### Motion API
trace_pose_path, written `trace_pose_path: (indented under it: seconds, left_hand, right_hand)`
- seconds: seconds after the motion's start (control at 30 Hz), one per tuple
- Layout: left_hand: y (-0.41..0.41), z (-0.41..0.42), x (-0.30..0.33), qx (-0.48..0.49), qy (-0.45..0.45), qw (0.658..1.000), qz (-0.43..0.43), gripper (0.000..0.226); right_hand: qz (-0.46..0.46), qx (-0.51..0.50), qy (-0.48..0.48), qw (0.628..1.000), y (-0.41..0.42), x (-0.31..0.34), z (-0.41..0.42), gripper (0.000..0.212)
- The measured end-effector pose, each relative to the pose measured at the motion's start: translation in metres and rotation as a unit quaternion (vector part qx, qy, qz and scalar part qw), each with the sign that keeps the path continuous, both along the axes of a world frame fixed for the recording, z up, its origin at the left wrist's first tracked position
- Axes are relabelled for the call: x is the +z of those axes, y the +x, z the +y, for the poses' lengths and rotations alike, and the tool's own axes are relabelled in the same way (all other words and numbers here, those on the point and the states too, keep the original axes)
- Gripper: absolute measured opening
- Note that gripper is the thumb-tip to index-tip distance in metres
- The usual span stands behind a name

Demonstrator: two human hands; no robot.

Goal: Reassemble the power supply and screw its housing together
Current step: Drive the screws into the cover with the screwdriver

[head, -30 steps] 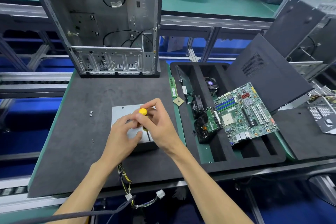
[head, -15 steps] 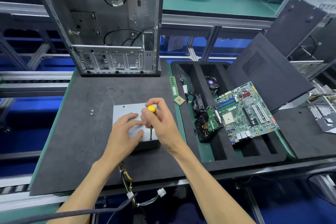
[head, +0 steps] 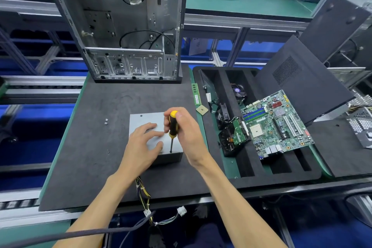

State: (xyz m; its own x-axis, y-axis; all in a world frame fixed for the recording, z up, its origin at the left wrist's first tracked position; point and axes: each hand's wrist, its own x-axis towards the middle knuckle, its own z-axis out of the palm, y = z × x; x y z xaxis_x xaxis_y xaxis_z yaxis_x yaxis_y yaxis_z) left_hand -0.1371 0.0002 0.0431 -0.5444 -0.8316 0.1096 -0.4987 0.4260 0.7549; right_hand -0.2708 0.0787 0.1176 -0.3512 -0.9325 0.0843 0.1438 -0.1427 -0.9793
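2 loose screws [head: 106, 121] are being seen at 9 o'clock of 1 power supply [head: 149, 127]; 1 screwdriver [head: 172, 125], 1 motherboard [head: 275, 125], 1 open case [head: 124, 26] are being counted.

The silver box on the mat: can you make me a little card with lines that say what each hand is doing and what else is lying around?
box: grey power supply lying flat on the dark mat
left hand: left hand rests flat on the box top, holding it down
right hand: right hand grips the screwdriver
screwdriver: yellow and black, upright, tip at the box's near right corner
loose screws: screws left of the box
wires: cable bundle hangs over the mat's near edge
behind: open computer case
right: motherboard on the foam tray
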Motion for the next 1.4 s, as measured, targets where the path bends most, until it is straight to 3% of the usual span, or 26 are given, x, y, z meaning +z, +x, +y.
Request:
trace_pose_path:
  seconds: [0.07, 0.3, 0.63, 0.8, 1.0, 1.13, 1.27, 1.4]
  left_hand:
    - [0.0006, -0.0006, 0.0002, -0.008, 0.000, 1.000, -0.001, 0.029]
    - [0.0002, 0.0007, -0.0001, 0.001, 0.001, 1.000, -0.002, 0.029]
    - [0.0013, 0.0015, 0.0031, -0.007, 0.004, 1.000, 0.004, 0.035]
    - [0.0017, 0.0009, 0.0024, -0.011, 0.003, 1.000, -0.009, 0.030]
    - [0.0014, -0.0002, -0.0002, -0.008, 0.002, 1.000, -0.006, 0.028]
    - [0.0012, -0.0005, -0.0020, -0.002, -0.001, 1.000, -0.004, 0.027]
    - [0.0020, -0.0004, -0.0027, -0.008, 0.001, 1.000, 0.007, 0.030]
    - [0.0017, 0.0002, -0.0036, -0.004, -0.002, 1.000, 0.010, 0.031]
  right_hand:
    - [-0.001, 0.004, -0.002, 1.000, 0.0000, -0.0023, -0.0005, 0.005]
    - [-0.005, 0.018, 0.003, 1.000, 0.0017, -0.0002, 0.0003, 0.036]
    - [0.011, 0.015, -0.015, 1.000, 0.0091, 0.0044, -0.0039, 0.005]
    - [0.005, -0.026, -0.010, 1.000, 0.0080, 0.0025, -0.0056, 0.025]
    - [0.001, -0.012, -0.018, 1.000, 0.0069, -0.0003, -0.0037, 0.009]
    - [-0.004, 0.012, -0.007, 1.000, 0.0038, -0.0007, -0.0031, 0.037]
    - [0.000, 0.008, -0.009, 1.000, 0.0045, -0.0008, -0.0017, 0.006]
    - [0.009, 0.019, -0.015, 1.000, 0.0055, -0.0016, -0.0003, 0.012]
